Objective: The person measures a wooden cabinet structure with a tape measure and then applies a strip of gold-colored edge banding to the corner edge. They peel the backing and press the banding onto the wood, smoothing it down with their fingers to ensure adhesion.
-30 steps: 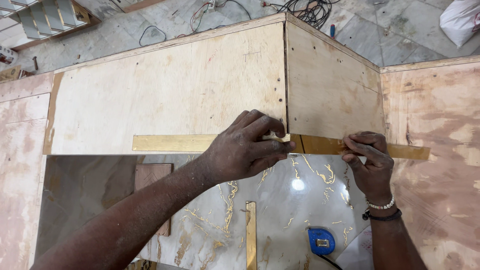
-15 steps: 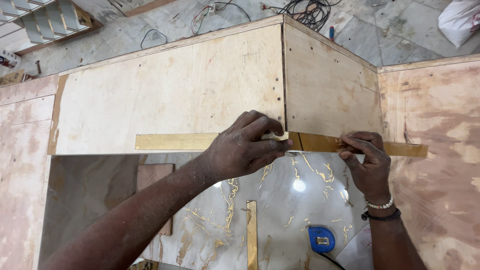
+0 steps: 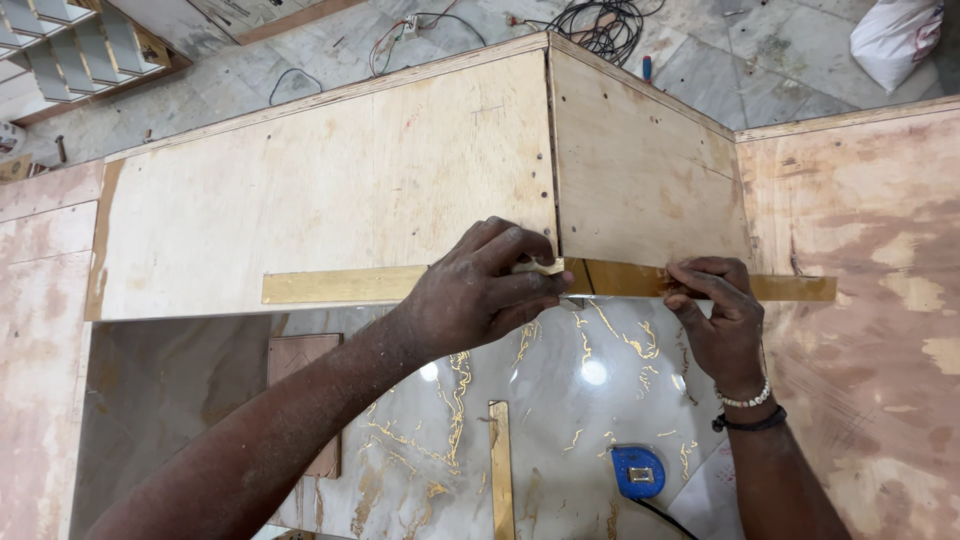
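Nearest the camera, both forearms were cut off by the bottom edge of the view, and a blue tape measure (image 3: pixel 638 471) lay on a glossy marble slab with gold veins (image 3: pixel 560 380), its cord running out of the frame. A short gold strip (image 3: pixel 500 468) lay upright on the slab, its near end out of view.

Just beyond, a long, thin, flat gold metal strip (image 3: pixel 340 285) ran left to right along the lower edge of a plywood box (image 3: pixel 330 190). It bent around the box's corner and ended on the right against a reddish plywood panel (image 3: pixel 880 300). Its middle was hidden under the left hand.

The left hand (image 3: pixel 480 295) was curled, fingers folded down over the strip at the corner, pressing it against the wood; what the fingertips pinched could not be made out. The right hand (image 3: pixel 720 315), wearing a beaded bracelet and a dark band, had its fingers bent and closed, with the tips pressing on the strip right of the corner.

Far beyond the box, tangled black cables (image 3: pixel 610 25) and a white sack (image 3: pixel 895 40) lay on a stone floor, the sack partly cut off.
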